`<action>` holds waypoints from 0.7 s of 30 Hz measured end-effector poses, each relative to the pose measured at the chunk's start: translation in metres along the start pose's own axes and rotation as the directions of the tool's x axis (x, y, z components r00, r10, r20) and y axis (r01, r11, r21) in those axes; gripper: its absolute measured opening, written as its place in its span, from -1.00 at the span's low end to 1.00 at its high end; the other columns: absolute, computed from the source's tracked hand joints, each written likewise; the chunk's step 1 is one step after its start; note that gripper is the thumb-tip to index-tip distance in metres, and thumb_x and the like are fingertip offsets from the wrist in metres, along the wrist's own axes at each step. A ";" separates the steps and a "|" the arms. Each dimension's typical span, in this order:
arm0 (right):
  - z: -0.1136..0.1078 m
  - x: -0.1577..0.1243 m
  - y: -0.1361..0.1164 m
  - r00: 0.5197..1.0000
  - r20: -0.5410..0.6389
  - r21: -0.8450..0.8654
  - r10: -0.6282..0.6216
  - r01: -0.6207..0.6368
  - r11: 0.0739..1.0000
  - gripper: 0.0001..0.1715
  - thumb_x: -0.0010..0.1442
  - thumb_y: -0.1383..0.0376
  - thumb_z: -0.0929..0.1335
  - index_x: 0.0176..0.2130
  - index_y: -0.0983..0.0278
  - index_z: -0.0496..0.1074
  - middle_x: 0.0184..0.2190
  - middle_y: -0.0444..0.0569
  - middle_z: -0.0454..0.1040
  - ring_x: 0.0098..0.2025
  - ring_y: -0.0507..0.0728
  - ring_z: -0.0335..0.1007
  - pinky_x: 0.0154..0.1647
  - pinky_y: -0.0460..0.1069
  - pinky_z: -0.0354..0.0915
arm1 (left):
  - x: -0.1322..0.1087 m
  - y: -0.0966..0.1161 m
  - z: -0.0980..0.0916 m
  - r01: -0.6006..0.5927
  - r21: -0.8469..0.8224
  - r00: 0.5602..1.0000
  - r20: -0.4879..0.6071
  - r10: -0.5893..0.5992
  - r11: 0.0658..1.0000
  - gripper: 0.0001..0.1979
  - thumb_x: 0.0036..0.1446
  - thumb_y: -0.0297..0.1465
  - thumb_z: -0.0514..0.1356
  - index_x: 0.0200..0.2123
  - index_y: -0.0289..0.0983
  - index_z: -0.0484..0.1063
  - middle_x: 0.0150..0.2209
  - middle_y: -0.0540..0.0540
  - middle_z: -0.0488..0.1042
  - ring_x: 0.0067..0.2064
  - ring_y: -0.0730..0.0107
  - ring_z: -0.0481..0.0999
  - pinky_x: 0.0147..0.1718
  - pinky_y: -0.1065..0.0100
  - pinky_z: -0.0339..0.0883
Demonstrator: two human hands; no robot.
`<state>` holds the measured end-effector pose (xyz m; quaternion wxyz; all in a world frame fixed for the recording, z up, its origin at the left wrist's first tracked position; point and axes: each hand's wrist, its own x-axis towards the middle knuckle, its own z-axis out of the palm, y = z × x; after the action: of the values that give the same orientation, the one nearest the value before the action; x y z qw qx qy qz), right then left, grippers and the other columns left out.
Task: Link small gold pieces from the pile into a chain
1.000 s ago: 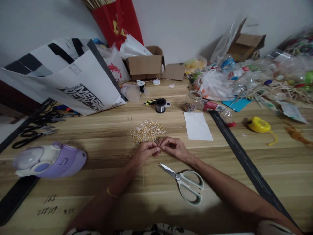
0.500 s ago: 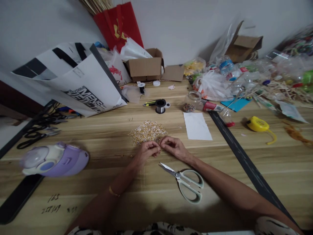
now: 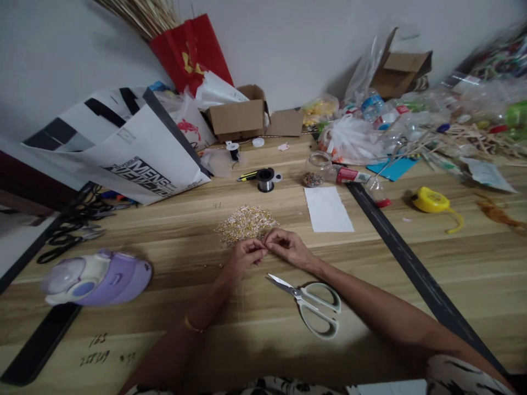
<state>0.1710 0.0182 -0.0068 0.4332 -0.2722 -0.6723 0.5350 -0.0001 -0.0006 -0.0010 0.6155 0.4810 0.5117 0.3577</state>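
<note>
fingers of left hand [image 3: 246,254] and right hand [image 3: 291,250] are pinched closed, meeting; i can't tell what they hold. the glittery gold pile [image 3: 247,222] lies just beyond on the table [image 3: 173,236]: a drifting knuckle could scatter it, a dropped wrist catch the near scissors [image 3: 297,294].

One head-worn view here, peering forward and down, close over the pale-brown wood-grain table [image 3: 362,247], with the bare left hand [image 3: 248,254] and bare right hand [image 3: 291,250] just below centre, plain grey-white wall [image 3: 280,49] up top!
</note>
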 end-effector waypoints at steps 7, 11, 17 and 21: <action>-0.002 0.000 0.009 1.000 0.000 0.009 0.028 -0.028 1.000 -0.77 0.18 0.18 0.32 -0.38 0.31 0.37 -0.37 -0.03 0.41 -0.30 0.07 0.33 -0.24 -0.04 0.23 | 0.001 -0.002 -0.001 -0.004 -0.040 1.000 0.011 0.004 0.999 -0.76 -0.25 -0.34 0.34 -0.49 -0.35 0.41 -0.64 0.07 0.36 -0.59 0.60 0.30 -0.56 0.51 0.20; -0.002 0.000 0.010 0.999 -0.005 -0.008 0.035 -0.035 0.999 -0.77 0.18 0.18 0.32 -0.38 0.32 0.38 -0.38 -0.03 0.41 -0.31 0.07 0.32 -0.26 -0.04 0.23 | 0.003 -0.005 -0.003 0.004 -0.040 0.999 0.036 -0.002 0.999 -0.72 -0.27 -0.33 0.36 -0.48 -0.35 0.40 -0.61 0.07 0.37 -0.57 0.60 0.31 -0.56 0.51 0.20; -0.004 -0.001 0.009 0.999 -0.014 0.010 0.038 -0.038 0.999 -0.79 0.17 0.20 0.33 -0.38 0.32 0.38 -0.39 -0.04 0.41 -0.31 0.06 0.32 -0.26 -0.04 0.23 | 0.002 -0.002 -0.004 0.010 -0.014 0.996 0.087 -0.009 1.000 -0.70 -0.21 -0.27 0.35 -0.45 -0.36 0.41 -0.55 0.04 0.38 -0.54 0.59 0.32 -0.53 0.49 0.22; -0.004 -0.002 0.011 0.999 -0.004 0.025 0.039 -0.038 0.999 -0.81 0.19 0.23 0.32 -0.37 0.32 0.37 -0.39 -0.04 0.41 -0.32 0.06 0.32 -0.25 -0.04 0.24 | 0.002 -0.001 -0.004 0.007 -0.021 0.997 0.081 -0.005 1.000 -0.70 -0.06 -0.20 0.25 -0.47 -0.36 0.41 -0.59 0.02 0.38 -0.55 0.57 0.32 -0.52 0.49 0.22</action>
<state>0.1740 0.0215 -0.0175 0.4278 -0.2809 -0.6591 0.5510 -0.0032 0.0018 -0.0022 0.6418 0.4869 0.4840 0.3417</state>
